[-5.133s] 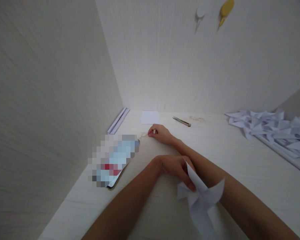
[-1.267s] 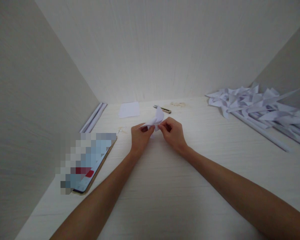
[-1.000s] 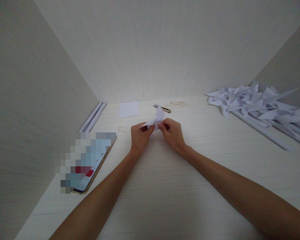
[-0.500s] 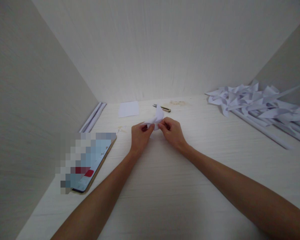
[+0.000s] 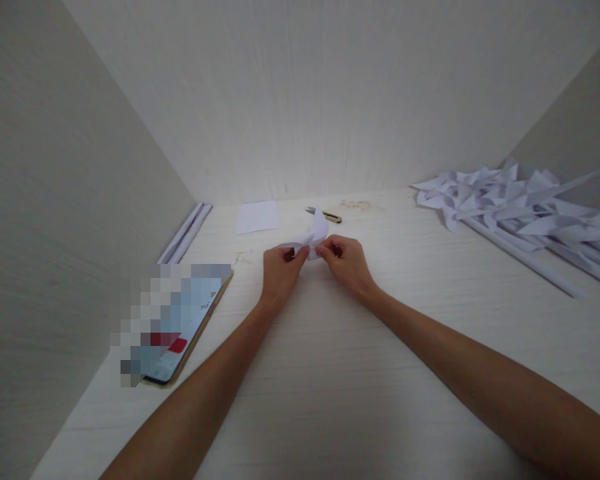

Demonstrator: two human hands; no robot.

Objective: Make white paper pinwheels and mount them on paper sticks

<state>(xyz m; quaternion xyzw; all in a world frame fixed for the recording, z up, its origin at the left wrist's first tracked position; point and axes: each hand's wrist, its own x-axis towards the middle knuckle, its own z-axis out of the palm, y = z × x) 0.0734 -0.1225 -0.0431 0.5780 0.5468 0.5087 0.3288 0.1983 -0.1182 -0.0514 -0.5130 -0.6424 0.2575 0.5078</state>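
A small folded piece of white paper is pinched between both hands over the middle of the pale wooden desk. My left hand grips its left side with thumb and fingers closed. My right hand pinches the right side, fingertips nearly touching the left hand's. One flap of the paper curls up above the fingers; the rest is hidden behind them.
A phone lies at the left. A white paper square and a utility knife lie near the back wall. Rolled paper sticks rest along the left wall. Several folded paper pinwheels on sticks are heaped at the right.
Five seconds ago my left hand alone held the paper near me while my right reached far left. Over the last second both hands pinch it and barely move, pressing it slightly lower.
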